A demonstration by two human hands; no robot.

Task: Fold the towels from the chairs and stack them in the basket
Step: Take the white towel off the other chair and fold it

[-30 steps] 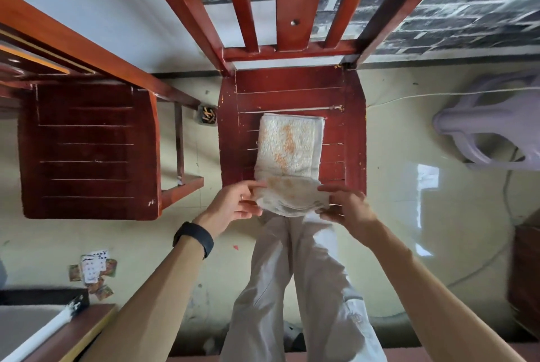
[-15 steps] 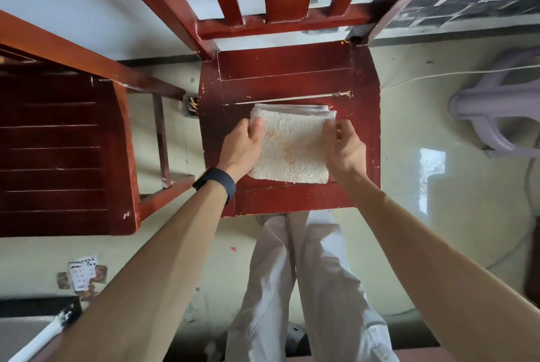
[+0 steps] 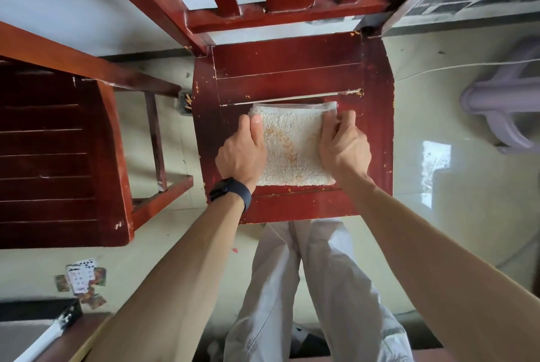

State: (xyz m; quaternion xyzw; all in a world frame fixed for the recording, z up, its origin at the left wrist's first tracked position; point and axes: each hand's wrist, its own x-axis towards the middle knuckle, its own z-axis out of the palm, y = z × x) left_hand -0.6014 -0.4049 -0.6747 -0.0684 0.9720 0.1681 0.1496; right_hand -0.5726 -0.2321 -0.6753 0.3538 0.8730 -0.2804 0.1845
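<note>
A white towel [image 3: 292, 148] with orange flecks lies folded into a small rectangle on the seat of a red wooden chair [image 3: 292, 69]. My left hand [image 3: 242, 154] grips the towel's left edge, thumb on top. My right hand [image 3: 343, 145] grips its right edge, fingers curled over the far corner. No basket is in view.
A second red wooden chair [image 3: 58, 157] stands to the left, its seat bare. A pale plastic stool [image 3: 502, 116] lies on the tiled floor at right. Playing cards [image 3: 81, 280] are scattered on the floor at lower left. My legs stand just before the chair.
The towel's near half was lifted off the seat's front edge and folded over onto the far half. Both hands moved forward with it and now sit on its side edges.
</note>
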